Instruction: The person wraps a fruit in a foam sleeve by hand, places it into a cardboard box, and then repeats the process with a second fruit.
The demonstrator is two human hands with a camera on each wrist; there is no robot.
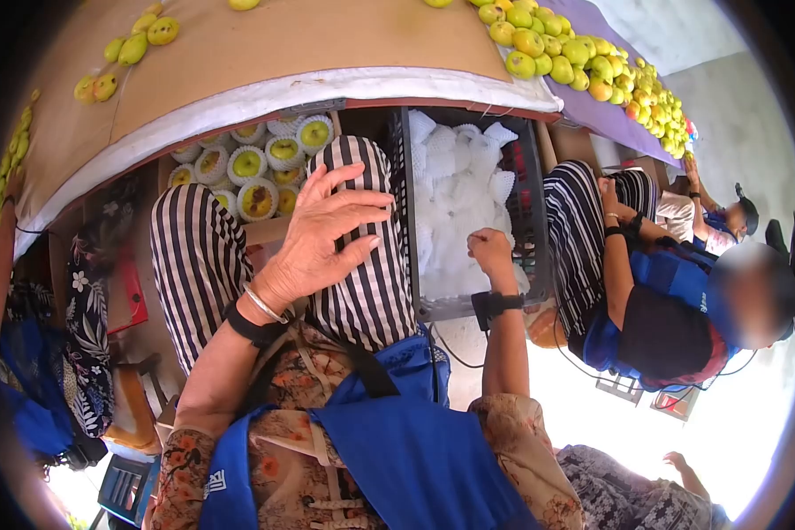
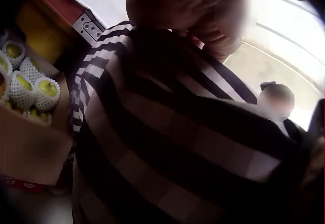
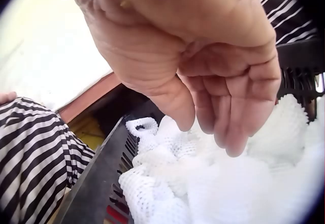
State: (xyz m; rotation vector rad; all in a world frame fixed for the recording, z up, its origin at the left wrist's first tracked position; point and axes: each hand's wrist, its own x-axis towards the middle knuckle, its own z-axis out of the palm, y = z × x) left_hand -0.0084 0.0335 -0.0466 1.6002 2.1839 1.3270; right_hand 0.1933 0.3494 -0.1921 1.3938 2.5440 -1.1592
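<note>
My left hand (image 1: 318,234) is held above my striped trouser leg (image 1: 362,291), fingers spread and nothing in them. In the left wrist view, part of that hand (image 2: 188,11) shows at the top, over the striped cloth. My right hand (image 1: 493,253) is over a black plastic crate (image 1: 468,308) full of white foam net sleeves (image 1: 458,190). The right wrist view shows the hand (image 3: 188,56) with loosely bent fingers, thumb apart from them, its fingertips just above the foam nets (image 3: 167,183). No net is between those fingers.
Between my knees stands a cardboard box (image 2: 35,148) of green apples (image 1: 247,162) in foam nets. The brown table (image 1: 309,44) ahead bears loose apples (image 1: 579,51) at the right. Another person (image 1: 662,300) in striped trousers sits to the right of the crate.
</note>
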